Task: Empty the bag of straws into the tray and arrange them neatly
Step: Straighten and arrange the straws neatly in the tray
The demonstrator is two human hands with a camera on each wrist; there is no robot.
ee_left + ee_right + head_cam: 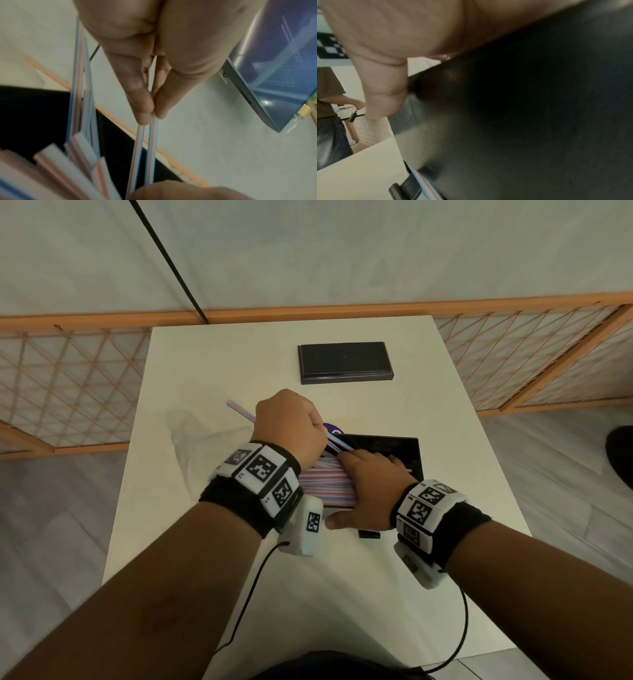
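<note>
A pile of red, white and blue striped straws (pixel 322 484) lies in the near black tray (pixel 411 453) at the middle of the white table. My right hand (pixel 370 487) lies flat on the pile, fingers stretched, thumb towards the tray's near edge. My left hand (pixel 291 422) hovers over the tray's far left corner and pinches a few straws (pixel 239 410) that stick out up and left. In the left wrist view, thumb and fingertips (pixel 145 116) squeeze two straws (pixel 142 148). The empty clear bag (pixel 191 436) lies crumpled left of the tray.
A second black tray (pixel 346 362) sits at the far side of the table (pixel 239 577). A purple label (pixel 332 428) peeks out beside my left hand. Wooden lattice screens (pixel 68 388) flank the table. Another person (pixel 327 94) stands at a distance.
</note>
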